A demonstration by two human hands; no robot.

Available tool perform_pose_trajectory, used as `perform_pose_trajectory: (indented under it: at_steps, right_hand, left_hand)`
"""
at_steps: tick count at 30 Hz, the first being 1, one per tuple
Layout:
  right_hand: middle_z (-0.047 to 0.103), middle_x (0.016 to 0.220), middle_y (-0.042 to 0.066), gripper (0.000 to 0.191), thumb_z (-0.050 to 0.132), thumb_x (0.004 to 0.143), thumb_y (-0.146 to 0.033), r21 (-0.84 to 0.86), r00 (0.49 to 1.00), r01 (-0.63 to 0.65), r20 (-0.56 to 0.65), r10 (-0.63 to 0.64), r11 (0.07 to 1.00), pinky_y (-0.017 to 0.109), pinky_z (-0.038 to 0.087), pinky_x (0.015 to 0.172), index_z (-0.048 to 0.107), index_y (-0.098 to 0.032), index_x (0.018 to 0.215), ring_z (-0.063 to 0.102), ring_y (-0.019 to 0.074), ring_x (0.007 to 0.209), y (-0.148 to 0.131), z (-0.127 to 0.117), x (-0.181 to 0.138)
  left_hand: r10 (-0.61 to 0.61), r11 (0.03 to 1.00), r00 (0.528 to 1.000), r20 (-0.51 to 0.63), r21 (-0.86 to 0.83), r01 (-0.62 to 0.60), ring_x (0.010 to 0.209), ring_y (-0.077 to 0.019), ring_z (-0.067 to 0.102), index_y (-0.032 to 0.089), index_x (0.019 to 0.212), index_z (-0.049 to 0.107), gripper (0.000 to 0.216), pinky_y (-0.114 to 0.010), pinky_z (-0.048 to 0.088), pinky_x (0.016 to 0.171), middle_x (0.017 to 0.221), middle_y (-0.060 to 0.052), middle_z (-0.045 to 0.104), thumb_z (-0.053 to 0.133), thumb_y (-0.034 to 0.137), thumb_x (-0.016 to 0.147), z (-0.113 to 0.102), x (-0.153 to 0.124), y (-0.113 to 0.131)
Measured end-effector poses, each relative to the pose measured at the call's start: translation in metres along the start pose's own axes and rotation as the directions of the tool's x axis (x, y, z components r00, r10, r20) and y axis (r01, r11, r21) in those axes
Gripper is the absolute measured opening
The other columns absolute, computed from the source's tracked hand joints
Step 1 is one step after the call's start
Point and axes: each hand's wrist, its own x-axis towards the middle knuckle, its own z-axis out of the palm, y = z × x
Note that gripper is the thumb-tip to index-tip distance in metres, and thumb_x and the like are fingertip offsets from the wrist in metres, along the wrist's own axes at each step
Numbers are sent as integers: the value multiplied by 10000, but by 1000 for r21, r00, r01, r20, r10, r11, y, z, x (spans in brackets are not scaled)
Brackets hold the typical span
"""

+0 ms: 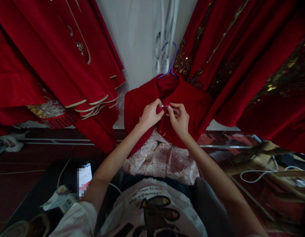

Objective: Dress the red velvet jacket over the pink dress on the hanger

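A red jacket [142, 89] hangs in front of me on a purple hanger [172, 62]. My left hand [151, 113] is closed in a pinch on the jacket's front edge, with a small shiny bead-like button [162, 106] at its fingertips. Just to the right, the thumb and fingers of my right hand [179, 119] pinch a small red piece [168, 105] at the jacket front, perhaps a fastening; its exact kind is too small to tell. Below the jacket, a pale pink brocade cloth [164, 158] with a shiny pattern lies over my lap.
Red garments with pale trim [93, 75] hang at left, and red garments with gold sequins [231, 65] at right. Behind stands a white metal rack [164, 29]. A lit phone [84, 177] lies on a dark surface at lower left. Wooden pieces and a white cable [256, 172] are at right.
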Motion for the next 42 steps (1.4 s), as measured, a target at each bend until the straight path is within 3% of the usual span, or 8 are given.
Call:
perform_pose_trajectory:
  at_steps: [5,9,14,19,31,42]
  right_hand:
    - [671,1089,62,264,586,872,-459,35,1000,-1,2,1,999,298,612,701,559,-234,1007,697,194,946,-2,1,7]
    - [702,1065,51,236,631,847,-423,35,1000,28,-5,-28,999,343,609,794,628,-228,978,701,208,963,-4,-3,8]
    - [729,1065,29,271,659,829,-413,45,1000,-3,-9,3,999,412,581,919,709,-236,1028,705,216,968,-1,-7,10]
    - [739,1055,28,289,718,786,-381,134,999,-26,22,23,991,425,561,964,743,-216,1022,712,220,958,3,-12,12]
    - [749,1016,30,276,760,746,-331,213,997,-54,64,41,976,367,573,943,752,-199,989,722,194,929,1,-17,17]
    - [757,957,56,306,787,697,-293,220,989,-115,112,92,969,375,585,912,734,-162,969,728,199,892,-2,-19,21]
  left_hand:
    - [49,998,998,26,34,-50,804,-181,637,207,911,517,112,-288,469,743,894,-32,659,564,176,814,-2,3,0]
    - [104,993,993,51,48,-107,768,-183,635,196,895,533,110,-290,462,705,871,-40,667,576,278,836,-5,2,5]
    - [80,996,994,77,42,-83,644,-146,603,182,850,561,141,-264,437,618,765,-28,665,560,323,856,-6,4,8]
    - [83,994,994,71,69,-88,649,-142,603,174,839,580,132,-265,430,633,787,-36,679,579,306,843,-5,5,9]
    - [30,997,999,23,75,-31,596,-114,564,162,846,601,166,-233,395,609,733,-12,660,588,327,833,0,4,9]
    - [144,973,983,114,163,-161,598,-126,564,154,819,598,127,-243,400,620,698,-17,633,534,259,852,-6,7,8]
